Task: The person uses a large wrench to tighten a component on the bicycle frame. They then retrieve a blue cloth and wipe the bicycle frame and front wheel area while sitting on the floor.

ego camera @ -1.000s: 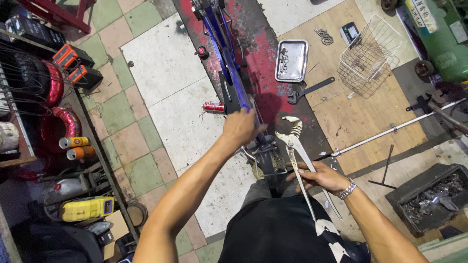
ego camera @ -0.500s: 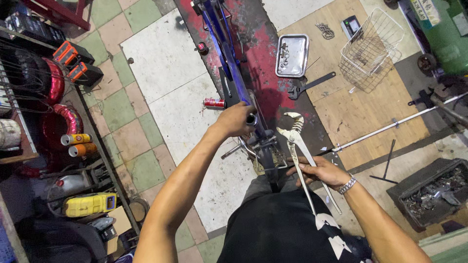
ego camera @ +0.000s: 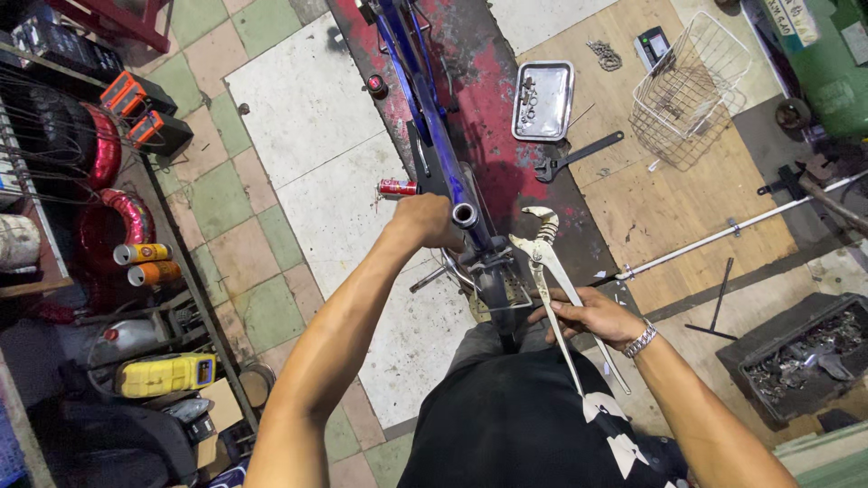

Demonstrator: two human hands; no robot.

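From the head camera, a shallow metal tray lies on the floor well beyond both hands, holding a few small dark parts that are too small to tell apart. To its right a white wire basket stands on the wooden boards, with what may be loose bits in its bottom. Lower right, a dark bin is filled with grey scrap metal pieces. The left hand is wrapped over the blue bicycle frame, its fingers closed around the frame just beside the open tube end, which shows at the hand's right edge. The right hand grips both long handles of the pliers about halfway along; the handles run through the closed fingers and on toward the person's body, while the head of the tool rises beyond the fingers, its jaws parted and standing just right of the tube end, apparently not touching it. A black wrench lies on the floor beyond the pliers' head, and a red can lies just left of the left hand.
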